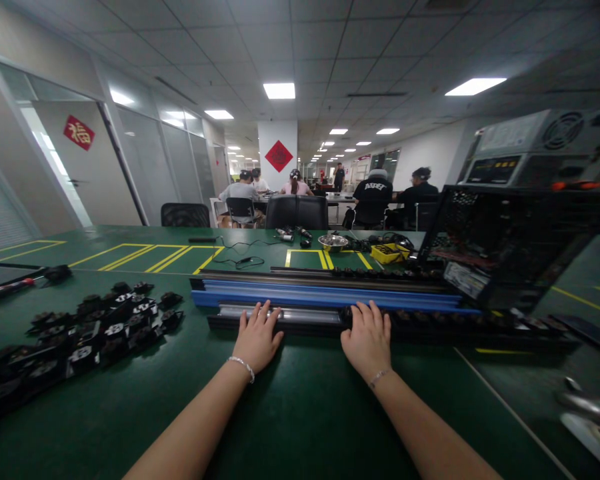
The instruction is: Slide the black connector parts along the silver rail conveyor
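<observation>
A long black rail (300,325) with a shiny metallic channel (315,316) lies crosswise on the green table in front of me. My left hand (257,339) rests on the rail's left part, palm down and fingers spread. Farther right, my right hand (368,339) lies over the same rail with its fingers extended, touching the near end of a row of small black parts (420,319) seated along it. What is under its fingertips is hidden. Just behind runs a blue rail (305,297). Another dark rail (280,280) lies beyond that.
Many loose black parts (115,327) are heaped at the left. An open computer case (495,247) carries a power supply (545,143) on the right. Behind the rails are a metal bowl (333,241), a yellow tray (387,253) and cables. People sit at tables farther back.
</observation>
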{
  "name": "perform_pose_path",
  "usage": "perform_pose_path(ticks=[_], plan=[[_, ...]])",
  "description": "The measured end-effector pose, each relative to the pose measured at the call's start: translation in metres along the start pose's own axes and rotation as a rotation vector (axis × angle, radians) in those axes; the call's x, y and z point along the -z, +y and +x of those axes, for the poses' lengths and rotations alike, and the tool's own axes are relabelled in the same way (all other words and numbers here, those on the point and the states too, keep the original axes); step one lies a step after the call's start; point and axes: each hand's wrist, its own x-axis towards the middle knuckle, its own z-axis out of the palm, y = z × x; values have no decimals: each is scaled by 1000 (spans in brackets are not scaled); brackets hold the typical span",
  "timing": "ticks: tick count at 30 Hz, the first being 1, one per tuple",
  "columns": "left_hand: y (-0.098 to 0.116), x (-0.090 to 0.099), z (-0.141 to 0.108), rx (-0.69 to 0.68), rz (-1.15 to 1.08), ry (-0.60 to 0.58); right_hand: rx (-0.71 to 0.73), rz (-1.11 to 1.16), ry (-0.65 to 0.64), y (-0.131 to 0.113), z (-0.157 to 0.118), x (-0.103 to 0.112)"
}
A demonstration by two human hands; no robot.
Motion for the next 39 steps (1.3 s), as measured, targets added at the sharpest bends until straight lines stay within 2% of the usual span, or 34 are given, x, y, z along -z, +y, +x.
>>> perform_pose_path(ticks=[9,24,39], plan=[[1,2,0,-8,-16,-7,45,57,-1,2,0,-4],[2,2,-1,-14,0,2,39,104,-33,3,0,-5],[3,2,-1,-4,-2,-15,126,160,-50,-1,-2,-5]])
